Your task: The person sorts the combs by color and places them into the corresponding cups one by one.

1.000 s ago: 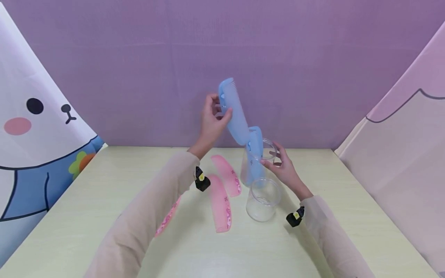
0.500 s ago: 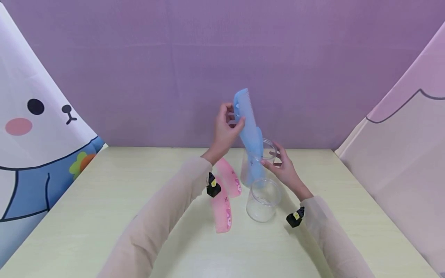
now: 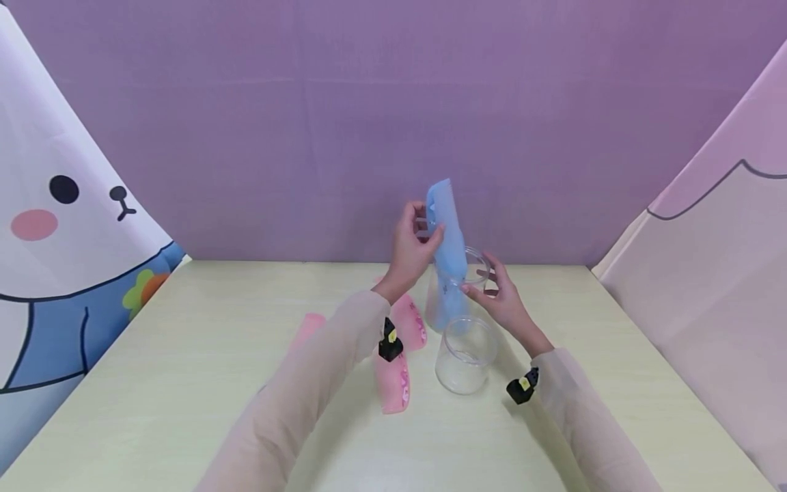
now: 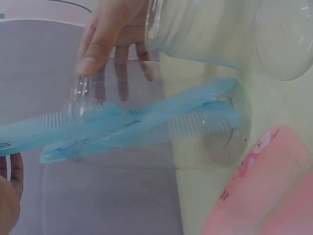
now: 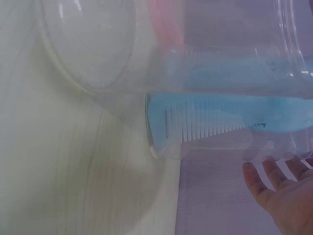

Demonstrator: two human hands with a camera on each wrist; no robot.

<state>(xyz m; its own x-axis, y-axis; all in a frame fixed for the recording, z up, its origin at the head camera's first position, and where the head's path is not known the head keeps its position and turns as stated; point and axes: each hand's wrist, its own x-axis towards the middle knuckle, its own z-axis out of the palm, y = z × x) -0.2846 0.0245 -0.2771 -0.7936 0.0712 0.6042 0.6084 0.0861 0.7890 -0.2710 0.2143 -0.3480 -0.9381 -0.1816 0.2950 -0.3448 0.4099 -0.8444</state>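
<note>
My left hand (image 3: 410, 249) pinches a blue comb (image 3: 441, 198) near its upper end, tilted, with its lower part inside the mouth of a tall clear plastic jar (image 3: 434, 307). In the left wrist view, at least one more blue comb (image 4: 195, 95) stands inside that jar; the overlap makes their number hard to tell. Around the jar's rim, my right hand (image 3: 505, 301) has its thumb in front and its fingers behind. Directly in front of it stands a second clear jar (image 3: 465, 365) with no comb visible in it.
Pink combs lie flat on the pale table (image 3: 203, 355): one by the jars (image 3: 410, 324), one nearer the front (image 3: 393, 386), one partly under the left forearm (image 3: 307, 328). A purple backdrop (image 3: 277, 137) rises behind the table.
My left hand has moved right and down, and the blue comb in it has gone from above the rim into the jar's mouth. The right hand and both jars have stayed in place.
</note>
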